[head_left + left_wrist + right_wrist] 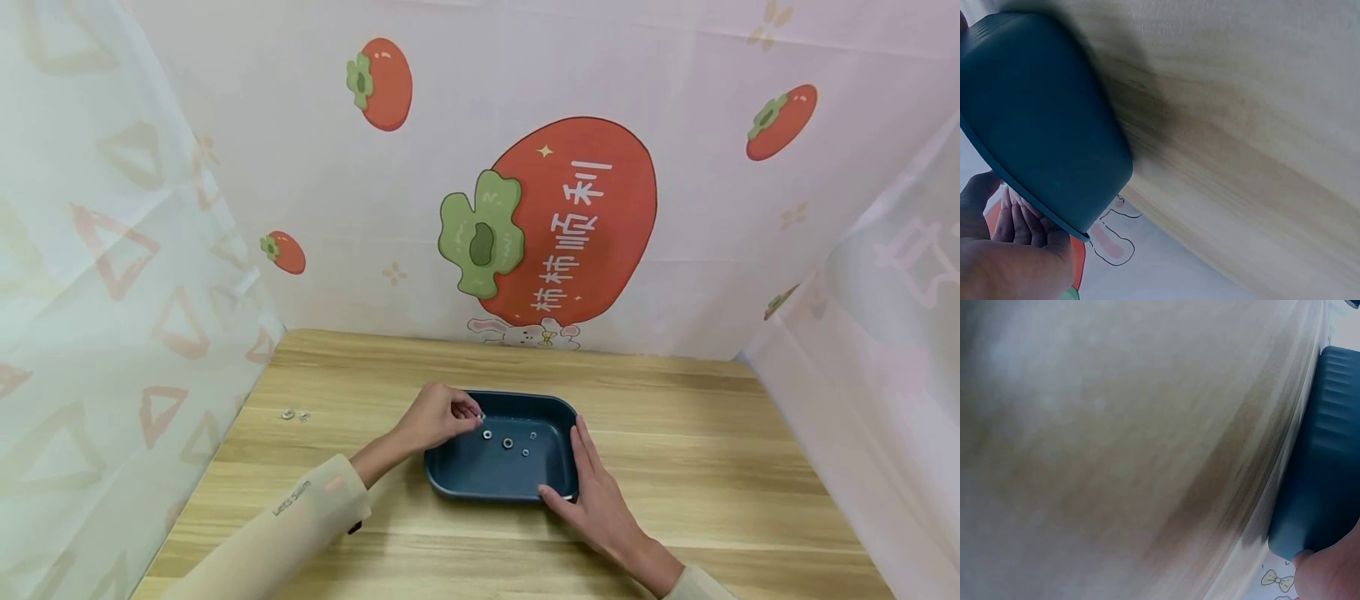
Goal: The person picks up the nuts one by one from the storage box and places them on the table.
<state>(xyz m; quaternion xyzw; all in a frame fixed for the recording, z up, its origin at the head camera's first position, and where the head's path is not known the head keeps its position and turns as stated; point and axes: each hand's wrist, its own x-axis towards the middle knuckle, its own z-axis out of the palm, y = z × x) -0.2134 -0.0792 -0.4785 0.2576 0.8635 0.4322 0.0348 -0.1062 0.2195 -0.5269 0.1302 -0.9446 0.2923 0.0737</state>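
Note:
A dark blue rectangular tray (480, 487) stands on the wooden table. Over its far left part, my left hand (435, 417) pinches a small silvery metal piece (481, 416) between thumb and fingertips; its exact kind is too small to tell. Several small metal rings, nuts or washers by their look, lie on the tray floor, among them a darker nut (507, 443) and a silvery one (487, 434). My right hand (600, 504) holds the tray's near right corner, thumb over the near rim and fingers along the right side. The left wrist view shows the tray's outer wall (1041, 106).
Two more metal rings, a larger one (288, 413) and a smaller one (304, 417), lie on the table (675, 433) at the far left. A printed cloth (337, 183) with persimmon drawings hangs behind the table and along both sides.

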